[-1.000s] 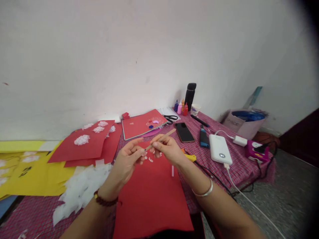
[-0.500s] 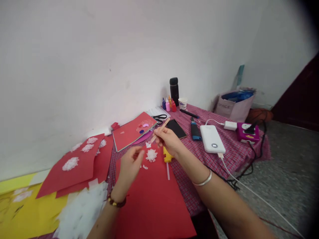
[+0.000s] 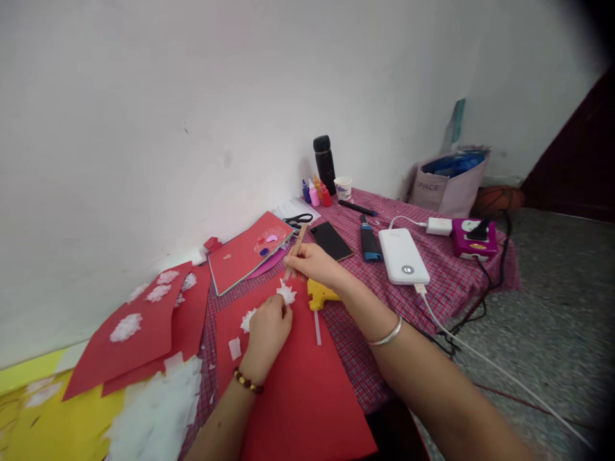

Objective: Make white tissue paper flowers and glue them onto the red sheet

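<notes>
My right hand (image 3: 314,264) pinches a flat wooden stick (image 3: 298,243), held steeply with its lower end at the top edge of a white tissue-paper flower (image 3: 286,292). Curled at the near edge of that flower, my left hand (image 3: 270,323) has its fingertips together; what they grip, if anything, is hidden. Both are over a red paper sheet (image 3: 302,397). Another white paper flower (image 3: 247,320) shows partly behind my left hand, with a small white paper piece (image 3: 234,348) near it. A yellow glue gun (image 3: 319,294) with a glue stick (image 3: 318,328) lies beside my right forearm.
Red sheets with white tufts (image 3: 125,328), a pile of white tissue (image 3: 158,403) and yellow paper (image 3: 62,422) lie left. Scissors (image 3: 298,219), a phone (image 3: 331,241), paint bottles (image 3: 314,193), a black flask (image 3: 324,163), a cutter (image 3: 369,242) and a cabled power bank (image 3: 403,256) stand or lie beyond.
My left hand has moved right, from hovering with fingers parted to the flower's edge. The wooden stick has turned steeper, its tip now at the flower. The whole view has shifted slightly.
</notes>
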`<state>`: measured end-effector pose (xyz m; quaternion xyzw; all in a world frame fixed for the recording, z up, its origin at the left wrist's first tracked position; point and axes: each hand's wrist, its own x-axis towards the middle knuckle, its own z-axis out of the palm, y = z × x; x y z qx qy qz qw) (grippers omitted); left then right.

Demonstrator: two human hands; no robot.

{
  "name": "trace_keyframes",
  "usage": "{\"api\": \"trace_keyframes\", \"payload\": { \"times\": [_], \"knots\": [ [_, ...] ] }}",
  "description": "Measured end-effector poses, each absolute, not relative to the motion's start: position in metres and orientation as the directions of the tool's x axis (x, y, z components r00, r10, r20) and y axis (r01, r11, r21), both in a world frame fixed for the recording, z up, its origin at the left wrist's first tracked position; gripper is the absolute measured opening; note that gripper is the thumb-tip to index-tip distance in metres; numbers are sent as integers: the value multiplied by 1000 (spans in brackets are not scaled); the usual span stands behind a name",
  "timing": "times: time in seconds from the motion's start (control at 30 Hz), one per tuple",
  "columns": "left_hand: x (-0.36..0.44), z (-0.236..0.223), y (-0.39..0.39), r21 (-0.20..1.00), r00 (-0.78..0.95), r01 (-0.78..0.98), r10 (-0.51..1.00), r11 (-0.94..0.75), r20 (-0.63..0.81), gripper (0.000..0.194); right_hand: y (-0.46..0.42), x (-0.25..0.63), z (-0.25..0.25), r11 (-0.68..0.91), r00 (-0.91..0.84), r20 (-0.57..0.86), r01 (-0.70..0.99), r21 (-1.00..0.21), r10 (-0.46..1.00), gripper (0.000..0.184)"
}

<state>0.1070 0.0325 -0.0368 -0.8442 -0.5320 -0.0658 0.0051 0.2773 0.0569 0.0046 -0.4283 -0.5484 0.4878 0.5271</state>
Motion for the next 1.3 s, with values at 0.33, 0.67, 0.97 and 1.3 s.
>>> {"api": "trace_keyframes", "payload": {
  "times": [0.33, 0.67, 0.97, 1.3],
  "knots": [
    [95, -48, 59, 585, 329, 746, 940, -318, 92, 13, 55, 278, -5, 249, -228, 141, 564, -787, 963, 26],
    [92, -53, 62, 587, 330, 747, 941, -312, 81, 14, 56, 267, -11, 299, -282, 137, 685, -664, 950, 24],
    [94, -49, 60, 572, 312, 769, 949, -285, 53, 9, 55, 266, -9, 307, -277, 148, 720, -623, 949, 25],
    [95, -48, 59, 539, 321, 786, 945, -304, 64, 9, 53, 264, -7, 298, -289, 112, 753, -587, 951, 27]
  ]
}}
